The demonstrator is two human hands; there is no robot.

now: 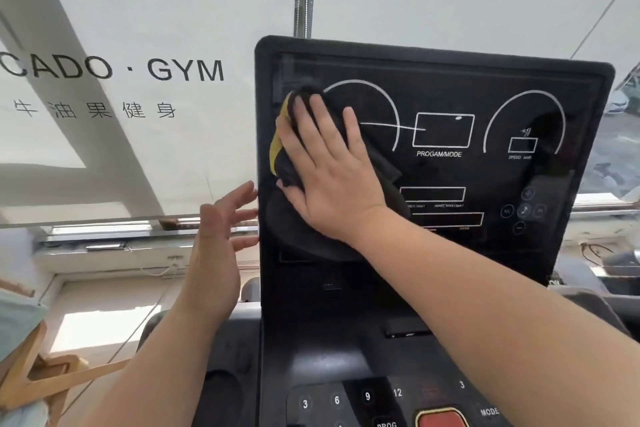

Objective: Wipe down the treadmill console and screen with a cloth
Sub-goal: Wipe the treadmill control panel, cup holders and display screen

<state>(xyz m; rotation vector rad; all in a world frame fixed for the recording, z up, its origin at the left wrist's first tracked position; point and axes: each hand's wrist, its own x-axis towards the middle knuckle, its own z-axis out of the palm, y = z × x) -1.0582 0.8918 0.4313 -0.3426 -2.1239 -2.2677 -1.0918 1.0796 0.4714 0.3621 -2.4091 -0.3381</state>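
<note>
The treadmill's black screen (485, 97) stands upright ahead of me, with white dial outlines and a PROGAM/MODE box. My right hand (329, 170) lies flat with straight fingers on a black cloth with a yellow edge (278, 135), pressing it against the screen's left part. Most of the cloth is hidden under my palm. My left hand (218, 246) hovers beside the screen's left edge, fingers spread and loose, fingertips at or near the frame. Below, the console (346, 357) carries numbered buttons and a red button (440, 419).
A white window blind (138, 10) printed with GYM lettering hangs behind and to the left. A cup-holder recess (221, 395) sits at the console's left. A wooden frame (38, 371) is at the lower left. Glass with an outdoor view lies to the right.
</note>
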